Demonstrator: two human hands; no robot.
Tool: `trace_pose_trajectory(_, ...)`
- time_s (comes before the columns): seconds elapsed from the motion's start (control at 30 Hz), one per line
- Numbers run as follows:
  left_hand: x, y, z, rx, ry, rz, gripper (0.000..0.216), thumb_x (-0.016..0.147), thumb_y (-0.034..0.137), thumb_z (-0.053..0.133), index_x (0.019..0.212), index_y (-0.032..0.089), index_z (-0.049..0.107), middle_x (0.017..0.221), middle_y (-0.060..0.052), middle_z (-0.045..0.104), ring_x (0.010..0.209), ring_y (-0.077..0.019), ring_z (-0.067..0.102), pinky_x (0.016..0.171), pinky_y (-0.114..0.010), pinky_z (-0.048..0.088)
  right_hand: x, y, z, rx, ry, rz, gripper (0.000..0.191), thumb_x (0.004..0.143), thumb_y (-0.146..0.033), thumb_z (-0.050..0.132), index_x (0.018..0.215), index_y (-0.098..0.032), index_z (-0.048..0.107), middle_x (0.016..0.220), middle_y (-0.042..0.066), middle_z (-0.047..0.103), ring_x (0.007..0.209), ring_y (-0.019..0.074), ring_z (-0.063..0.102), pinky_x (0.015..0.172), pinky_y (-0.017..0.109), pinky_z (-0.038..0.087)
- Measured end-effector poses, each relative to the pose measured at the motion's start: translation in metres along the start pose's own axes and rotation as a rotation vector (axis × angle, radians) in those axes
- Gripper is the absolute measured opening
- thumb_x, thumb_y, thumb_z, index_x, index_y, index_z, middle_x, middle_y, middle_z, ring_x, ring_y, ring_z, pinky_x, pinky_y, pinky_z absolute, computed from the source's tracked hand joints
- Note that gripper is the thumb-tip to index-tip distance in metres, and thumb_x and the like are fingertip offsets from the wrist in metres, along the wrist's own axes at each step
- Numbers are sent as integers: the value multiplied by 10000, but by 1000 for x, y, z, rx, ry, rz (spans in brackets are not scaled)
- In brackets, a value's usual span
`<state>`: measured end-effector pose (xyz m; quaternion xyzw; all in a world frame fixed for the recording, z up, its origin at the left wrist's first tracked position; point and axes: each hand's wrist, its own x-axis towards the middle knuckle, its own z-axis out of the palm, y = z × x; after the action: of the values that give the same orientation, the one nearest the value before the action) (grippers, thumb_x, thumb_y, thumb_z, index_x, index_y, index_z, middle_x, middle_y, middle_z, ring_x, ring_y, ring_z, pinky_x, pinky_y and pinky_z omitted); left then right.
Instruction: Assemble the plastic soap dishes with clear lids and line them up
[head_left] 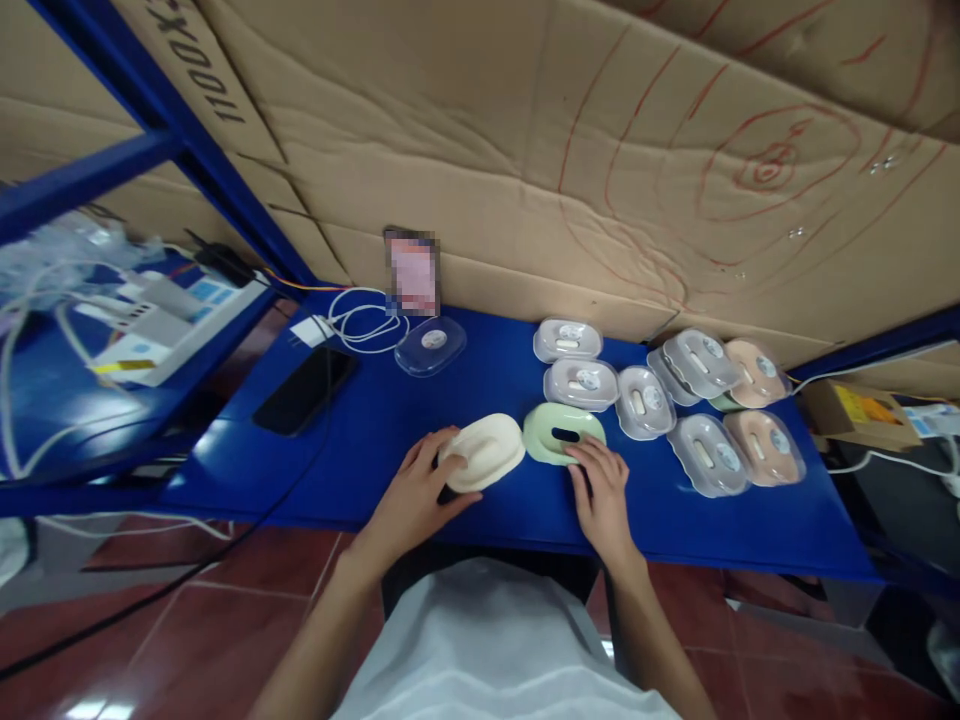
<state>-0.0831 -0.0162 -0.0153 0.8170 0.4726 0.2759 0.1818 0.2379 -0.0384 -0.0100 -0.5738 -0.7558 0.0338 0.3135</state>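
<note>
My left hand [420, 485] grips a cream oval dish [491, 450], which looks like a soap dish insert, with the thumb over its near side and the fingers round its left end. It is tilted above the blue table. Beside it on the right sits a pale green oval soap box [544, 435] with a dark slot in its middle. My right hand [604, 490] has its fingers closed on the right end of this box. Farther back on the table lies a clear oval lid [430, 346] with a round sticker.
Several lidded grey boxes [645, 402] and pink boxes [765, 447] stand at the right, some stacked. A black phone [304, 390], a white charger cable [364, 320] and an upright screen [414, 272] are at the left. Cardboard [480, 150] walls the back.
</note>
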Motion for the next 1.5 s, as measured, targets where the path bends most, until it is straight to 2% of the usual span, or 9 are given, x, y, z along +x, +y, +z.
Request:
trace_pose_trajectory(0.23,9,-3,-2,-260,-43,-47,888,928,265,806,1640,336,281,1813,-175,80,1561,-357,479,1191,-563,541,23,-55,30,106,-235,-297,398,1084,-97,430,1375,-224,670,1413,79,728,1513,200,523,1318,476,294)
trace_pose_trajectory(0.43,8,-3,3,28,-76,42,757,985,360,762,1644,334,392,1760,-162,338,1638,-391,331,1313,-715,256,29,-60,39,49,-276,-295,337,1095,-159,510,1373,-252,674,1409,76,730,1419,209,589,1306,487,265)
trace_pose_trajectory(0.7,36,-17,-14,70,-38,76,548,1101,432,536,1628,295,470,1736,-135,406,1593,-319,431,1295,-559,379,13,-44,23,28,-199,-156,301,1114,-216,538,1375,-291,668,1404,47,734,1404,216,597,1228,458,299)
trace_pose_trajectory(0.87,98,-55,-37,350,119,-156,698,1056,468,598,1671,203,400,1791,-241,207,1665,-487,180,1273,-704,305,-9,-12,1,-29,-134,-20,373,1119,-221,522,1480,-277,601,1460,73,694,1429,245,577,1167,460,373)
trace_pose_trajectory(1.0,109,-69,-33,331,78,-236,590,1019,448,651,1506,131,548,1660,-298,405,1568,-517,376,1192,-685,432,-34,19,-18,-54,-13,67,350,1110,-252,516,1425,-283,665,1583,118,552,1513,315,491,1200,546,416)
trace_pose_trajectory(1.1,87,-52,-23,173,116,-169,398,1045,423,618,1365,186,609,1519,-215,558,1458,-415,538,1178,-603,494,-46,34,-28,-61,91,192,286,1095,-299,555,1318,-273,731,1622,135,470,1524,357,470,1212,612,439)
trace_pose_trajectory(1.23,54,-10,-7,-127,201,-138,374,1056,420,640,1366,237,540,1499,-156,579,1399,-313,613,1167,-532,541,-40,27,-25,10,18,172,308,1101,-293,548,1378,-286,684,1568,128,533,1503,315,512,1230,582,471)
trace_pose_trajectory(1.4,37,28,17,-159,36,30,344,1066,357,634,1386,259,552,1590,-148,515,1545,-319,486,1245,-548,487,-11,-17,0,96,-106,89,624,1098,-346,568,1678,-283,346,1767,175,279,1631,333,357,1243,560,482)
trace_pose_trajectory(1.5,28,30,23,-129,-13,76,371,1053,359,658,1405,270,579,1568,-144,533,1526,-329,506,1228,-549,510,1,-34,14,74,-173,-45,662,1089,-357,597,1693,-333,326,1786,145,265,1658,357,293,1272,615,430)
